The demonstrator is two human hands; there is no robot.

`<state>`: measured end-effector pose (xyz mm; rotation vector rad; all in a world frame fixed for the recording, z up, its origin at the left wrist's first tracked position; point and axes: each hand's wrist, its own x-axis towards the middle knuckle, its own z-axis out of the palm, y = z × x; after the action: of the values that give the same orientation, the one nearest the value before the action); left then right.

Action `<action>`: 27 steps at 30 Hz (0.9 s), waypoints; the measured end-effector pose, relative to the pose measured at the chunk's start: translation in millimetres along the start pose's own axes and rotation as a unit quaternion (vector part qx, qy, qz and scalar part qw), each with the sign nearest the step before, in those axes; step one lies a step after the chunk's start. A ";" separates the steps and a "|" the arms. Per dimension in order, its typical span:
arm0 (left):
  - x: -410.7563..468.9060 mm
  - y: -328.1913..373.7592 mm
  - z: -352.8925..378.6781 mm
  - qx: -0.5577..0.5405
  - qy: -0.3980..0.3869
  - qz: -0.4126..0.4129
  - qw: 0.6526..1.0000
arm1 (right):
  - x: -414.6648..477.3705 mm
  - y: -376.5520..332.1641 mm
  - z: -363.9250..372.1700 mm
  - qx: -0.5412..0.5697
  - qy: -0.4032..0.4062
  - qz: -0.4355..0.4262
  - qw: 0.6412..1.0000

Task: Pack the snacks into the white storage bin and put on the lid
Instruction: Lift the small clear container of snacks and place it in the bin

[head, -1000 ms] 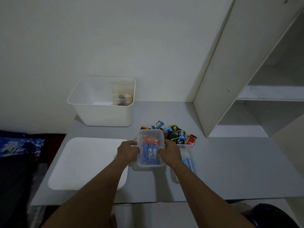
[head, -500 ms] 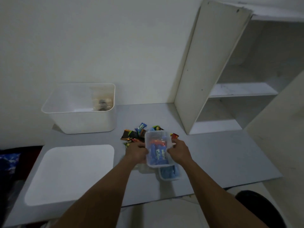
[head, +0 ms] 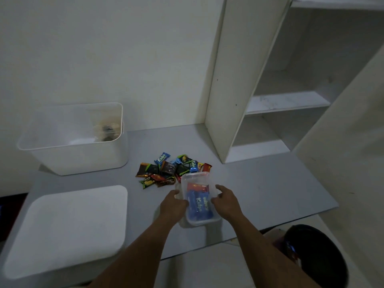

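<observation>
- Head view: a small clear plastic rectangular container (head: 199, 198) with rounded corners sits between both hands near the front of a flat grey matte tabletop (head: 259, 190).
- Inside it lie glossy blue snack packets (head: 199, 206) printed "Kalpa" and a red packet (head: 197, 187) at the far end.
- The left hand (head: 173, 205) clasps the container's left wall, fingers curled around it.
- The right hand (head: 225, 201) presses the right wall, thumb lifted and spread, fingers bent against the plastic.
- Whether the container rests on the table or is lifted slightly cannot be told.
- Just behind the container lies a loose heap of shiny foil snack wrappers (head: 172, 169), black, blue, brown and red, crinkled and overlapping.
- The white storage bin (head: 83, 154), smooth hard plastic with rounded corners and tapering walls, stands open at the back left, well apart from the hands.
- Something brownish in clear wrapping (head: 107, 128) leans in the bin's right rear corner; its detail is too dim to tell.
- The flat white rounded-rectangle lid (head: 66, 229) lies on the table's front left, in front of the bin.
- A white painted shelf unit (head: 226, 80), with scuffed boards, stands at the right.
- A dark round bucket (head: 318, 260) sits on the floor at lower right.
</observation>
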<state>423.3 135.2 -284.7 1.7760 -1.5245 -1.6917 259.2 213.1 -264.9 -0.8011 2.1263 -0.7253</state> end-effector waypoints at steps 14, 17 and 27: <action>-16.9 28.0 -23.9 -0.122 -0.109 0.022 0.986 | 1.2 -12.7 -14.7 0.158 -0.174 0.010 0.972; -22.3 50.1 -47.9 -0.100 -0.114 0.036 0.988 | -1.4 -43.4 -19.9 0.150 -0.193 -0.019 0.970; -32.1 111.4 -158.6 -0.048 -0.020 0.112 0.992 | -4.4 -176.1 -9.4 0.133 -0.200 -0.100 0.966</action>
<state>509.1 41.6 -134.8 1.4718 -1.5653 -1.6677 308.5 104.8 -134.6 -0.9338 1.5660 -0.8511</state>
